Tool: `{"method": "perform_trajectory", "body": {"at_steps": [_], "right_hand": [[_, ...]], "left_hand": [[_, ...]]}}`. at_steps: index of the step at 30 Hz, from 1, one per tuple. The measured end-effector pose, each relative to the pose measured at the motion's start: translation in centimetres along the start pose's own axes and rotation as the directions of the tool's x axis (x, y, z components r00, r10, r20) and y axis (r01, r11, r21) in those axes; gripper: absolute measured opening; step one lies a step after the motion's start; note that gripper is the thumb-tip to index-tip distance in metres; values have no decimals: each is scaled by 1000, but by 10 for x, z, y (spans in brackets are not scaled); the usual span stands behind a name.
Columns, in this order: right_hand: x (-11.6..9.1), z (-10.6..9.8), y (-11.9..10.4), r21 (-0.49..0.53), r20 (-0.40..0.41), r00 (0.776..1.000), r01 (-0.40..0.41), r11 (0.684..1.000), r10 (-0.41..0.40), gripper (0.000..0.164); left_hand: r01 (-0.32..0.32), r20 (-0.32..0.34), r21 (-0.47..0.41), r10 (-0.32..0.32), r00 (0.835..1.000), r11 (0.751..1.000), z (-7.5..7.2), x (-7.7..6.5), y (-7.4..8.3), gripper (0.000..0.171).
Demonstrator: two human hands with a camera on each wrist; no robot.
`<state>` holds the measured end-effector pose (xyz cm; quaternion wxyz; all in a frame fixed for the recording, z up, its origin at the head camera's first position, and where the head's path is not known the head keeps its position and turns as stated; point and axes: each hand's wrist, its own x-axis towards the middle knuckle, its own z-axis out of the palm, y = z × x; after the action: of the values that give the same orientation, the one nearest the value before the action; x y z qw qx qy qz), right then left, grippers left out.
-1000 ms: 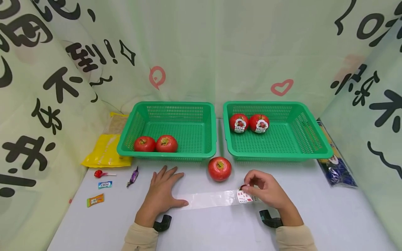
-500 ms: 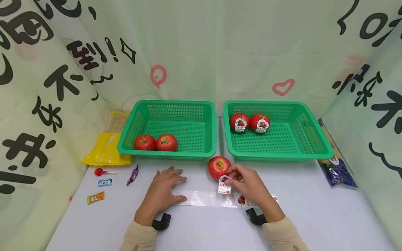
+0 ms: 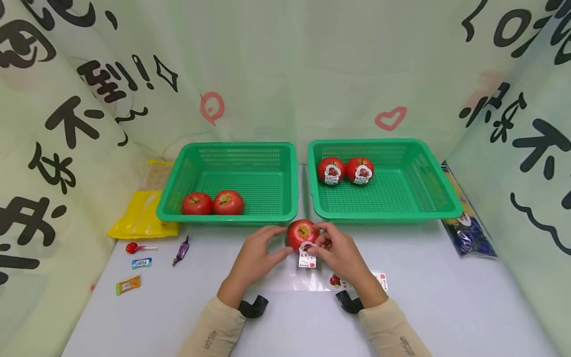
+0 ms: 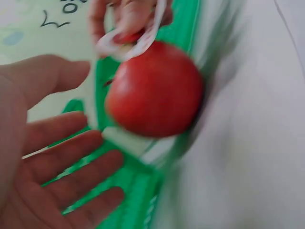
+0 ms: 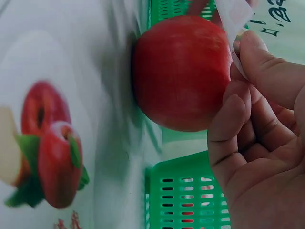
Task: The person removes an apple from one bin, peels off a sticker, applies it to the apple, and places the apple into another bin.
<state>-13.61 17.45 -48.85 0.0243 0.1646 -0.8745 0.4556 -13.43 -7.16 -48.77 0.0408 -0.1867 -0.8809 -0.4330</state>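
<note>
A red apple (image 3: 300, 233) stands on the white table in front of the gap between two green baskets. My right hand (image 3: 341, 253) pinches a white label sticker (image 3: 307, 261) printed with red fruit, held over the apple's near side. In the right wrist view, thumb and forefinger grip the edge of the sticker (image 5: 233, 24) close to the apple (image 5: 181, 74). My left hand (image 3: 255, 258) is spread at the apple's left. The left wrist view shows its fingers (image 4: 81, 174) extended and apart from the apple (image 4: 157, 90).
A clear strip (image 3: 308, 281) with more stickers lies in front of the apple. The left basket (image 3: 267, 218) holds two plain apples, the right basket (image 3: 401, 215) two labelled ones. A lollipop (image 3: 132, 247), wrapped candies (image 3: 128, 285) and a yellow bag (image 3: 144, 215) lie left; a dark packet (image 3: 470, 233) lies right.
My right hand has lifted a sticker off the strip and carried it left to the apple. My left hand has left the strip and moved right, up beside the apple.
</note>
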Motion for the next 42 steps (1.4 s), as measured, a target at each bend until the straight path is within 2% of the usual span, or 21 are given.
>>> {"method": "perform_trajectory", "body": {"at_steps": [3, 5, 8, 10, 13, 17, 20, 26, 31, 34, 38, 42], "right_hand": [[4, 6, -2, 0, 5, 999, 44, 999, -44, 42], [6, 9, -2, -10, -6, 997, 79, 997, -79, 35], [7, 12, -2, -39, -27, 991, 126, 991, -127, 27], [7, 13, -2, -60, -41, 987, 151, 987, -153, 25], [6, 14, -2, -81, -55, 983, 172, 982, -177, 24], [4, 15, -2, -111, -82, 974, 200, 974, -209, 24], [3, 15, -3, -140, -99, 971, 203, 969, -218, 22], [0, 17, -4, -198, -155, 962, 193, 961, -225, 20], [-2, 20, -2, -315, -227, 927, 220, 923, -299, 26], [-2, 21, 0, -378, -272, 907, 207, 902, -322, 34], [-3, 20, 1, -383, -277, 914, 179, 906, -297, 43], [-2, 19, 0, -377, -241, 923, 196, 905, -300, 46]], "left_hand": [[24, -68, -123, -32, 997, 992, 13, 5, -2, 43], [36, -106, -229, -61, 993, 973, 20, 6, -4, 42], [41, -117, -354, -88, 989, 934, 27, 8, -8, 44], [40, -111, -382, -89, 990, 923, 30, 8, -10, 45], [46, -109, -349, -90, 990, 936, 33, 9, -10, 49], [47, -135, -238, -81, 988, 970, 35, 10, -9, 51], [36, -145, -182, -63, 987, 983, 37, 11, -8, 52], [16, -150, -156, -39, 988, 988, 40, 12, -8, 53], [10, -149, -149, -32, 988, 989, 41, 13, -8, 54], [14, -143, -155, -36, 989, 988, 41, 13, -8, 53], [13, -141, -166, -37, 989, 986, 42, 13, -9, 51], [3, -142, -180, -29, 989, 984, 42, 13, -11, 49]]}}
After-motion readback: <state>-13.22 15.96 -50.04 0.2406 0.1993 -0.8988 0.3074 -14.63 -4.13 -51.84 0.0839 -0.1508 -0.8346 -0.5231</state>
